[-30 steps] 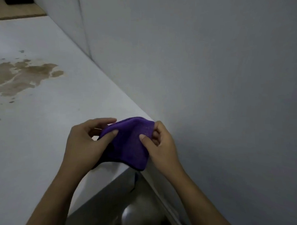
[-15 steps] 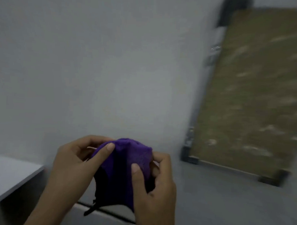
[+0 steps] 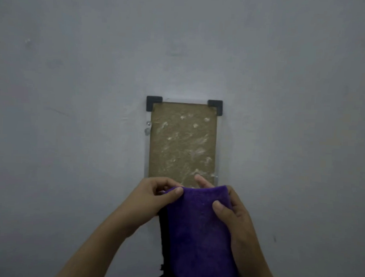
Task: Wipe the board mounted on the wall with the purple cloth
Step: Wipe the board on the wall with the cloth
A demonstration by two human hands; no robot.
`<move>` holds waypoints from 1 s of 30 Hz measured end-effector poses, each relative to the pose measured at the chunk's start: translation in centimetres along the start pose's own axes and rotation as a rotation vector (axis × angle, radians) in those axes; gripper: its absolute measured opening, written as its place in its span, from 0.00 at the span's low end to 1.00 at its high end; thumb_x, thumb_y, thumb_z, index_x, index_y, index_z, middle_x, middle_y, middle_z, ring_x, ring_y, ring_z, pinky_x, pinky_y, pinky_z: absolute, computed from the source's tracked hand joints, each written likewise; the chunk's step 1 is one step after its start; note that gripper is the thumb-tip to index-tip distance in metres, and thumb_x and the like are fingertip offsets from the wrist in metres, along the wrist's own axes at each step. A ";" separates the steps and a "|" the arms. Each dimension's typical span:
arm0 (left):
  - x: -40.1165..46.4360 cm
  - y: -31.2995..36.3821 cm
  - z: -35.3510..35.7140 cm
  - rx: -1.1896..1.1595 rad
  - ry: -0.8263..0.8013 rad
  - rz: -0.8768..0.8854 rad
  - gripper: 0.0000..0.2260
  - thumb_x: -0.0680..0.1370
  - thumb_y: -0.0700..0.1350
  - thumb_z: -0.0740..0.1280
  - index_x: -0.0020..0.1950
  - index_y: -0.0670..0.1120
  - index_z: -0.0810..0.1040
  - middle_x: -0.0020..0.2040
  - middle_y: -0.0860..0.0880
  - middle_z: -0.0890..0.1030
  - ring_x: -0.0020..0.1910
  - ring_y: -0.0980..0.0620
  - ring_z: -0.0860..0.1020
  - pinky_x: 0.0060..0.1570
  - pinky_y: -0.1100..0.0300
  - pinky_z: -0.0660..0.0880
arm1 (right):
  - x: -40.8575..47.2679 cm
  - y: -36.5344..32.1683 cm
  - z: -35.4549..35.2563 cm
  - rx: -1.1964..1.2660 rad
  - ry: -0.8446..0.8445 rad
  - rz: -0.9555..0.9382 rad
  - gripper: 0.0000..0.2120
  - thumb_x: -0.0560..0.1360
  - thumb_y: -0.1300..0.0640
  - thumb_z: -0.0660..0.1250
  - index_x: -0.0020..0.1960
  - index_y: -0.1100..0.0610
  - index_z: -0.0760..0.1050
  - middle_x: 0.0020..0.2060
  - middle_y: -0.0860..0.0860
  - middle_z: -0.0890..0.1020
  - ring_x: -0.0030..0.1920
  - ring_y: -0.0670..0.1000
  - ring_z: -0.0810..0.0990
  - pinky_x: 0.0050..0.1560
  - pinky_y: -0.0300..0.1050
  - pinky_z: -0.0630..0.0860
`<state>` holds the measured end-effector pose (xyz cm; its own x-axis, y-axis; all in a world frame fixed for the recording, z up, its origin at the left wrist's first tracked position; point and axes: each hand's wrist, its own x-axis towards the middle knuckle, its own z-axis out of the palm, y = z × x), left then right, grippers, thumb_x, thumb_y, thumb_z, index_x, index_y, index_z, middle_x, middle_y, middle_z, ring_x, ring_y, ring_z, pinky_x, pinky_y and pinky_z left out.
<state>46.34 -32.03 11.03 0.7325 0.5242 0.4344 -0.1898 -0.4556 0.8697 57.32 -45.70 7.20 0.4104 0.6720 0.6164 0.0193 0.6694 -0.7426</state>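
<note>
Though dim, hands (image 3: 195,205) pinching purple cloth (image 3: 197,232).

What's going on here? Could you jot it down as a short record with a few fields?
Setting: plain grey wall
Board: brown board mounted upright on the wall, black corner pieces at the top, pale smears across its face
Cloth: purple cloth hanging down in front of the board's lower edge
Left hand: left hand pinching the cloth's top left edge
Right hand: right hand gripping the cloth's top right side, thumb in front
Wiping: not yet begun; smears remain
</note>
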 end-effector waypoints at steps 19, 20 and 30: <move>8.3 -3.5 -6.8 1.357 0.403 0.450 0.51 0.61 0.68 0.67 0.76 0.49 0.49 0.77 0.48 0.49 0.74 0.45 0.49 0.62 0.28 0.49 | 16.1 -4.0 -4.2 -1.339 0.487 -0.793 0.14 0.71 0.68 0.65 0.57 0.64 0.71 0.51 0.60 0.73 0.46 0.54 0.74 0.47 0.43 0.76; 8.4 -3.4 -7.1 1.382 0.405 0.440 0.54 0.60 0.66 0.72 0.77 0.49 0.48 0.77 0.48 0.49 0.74 0.45 0.49 0.61 0.27 0.48 | 16.9 -3.5 -4.4 -1.468 0.456 -0.828 0.16 0.70 0.69 0.65 0.58 0.63 0.71 0.50 0.60 0.75 0.46 0.57 0.75 0.45 0.49 0.77; 8.9 -2.0 -8.4 1.652 0.441 0.388 0.63 0.49 0.67 0.76 0.76 0.45 0.52 0.77 0.46 0.50 0.75 0.41 0.47 0.63 0.32 0.34 | 19.2 -2.5 -3.9 -1.751 0.433 -0.764 0.16 0.69 0.66 0.71 0.56 0.62 0.78 0.48 0.63 0.78 0.43 0.64 0.77 0.36 0.54 0.77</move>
<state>47.76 -20.36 15.13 0.5407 0.2285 0.8096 0.7146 -0.6326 -0.2987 68.65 -35.73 19.89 0.0332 0.1493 0.9882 0.8929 -0.4487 0.0379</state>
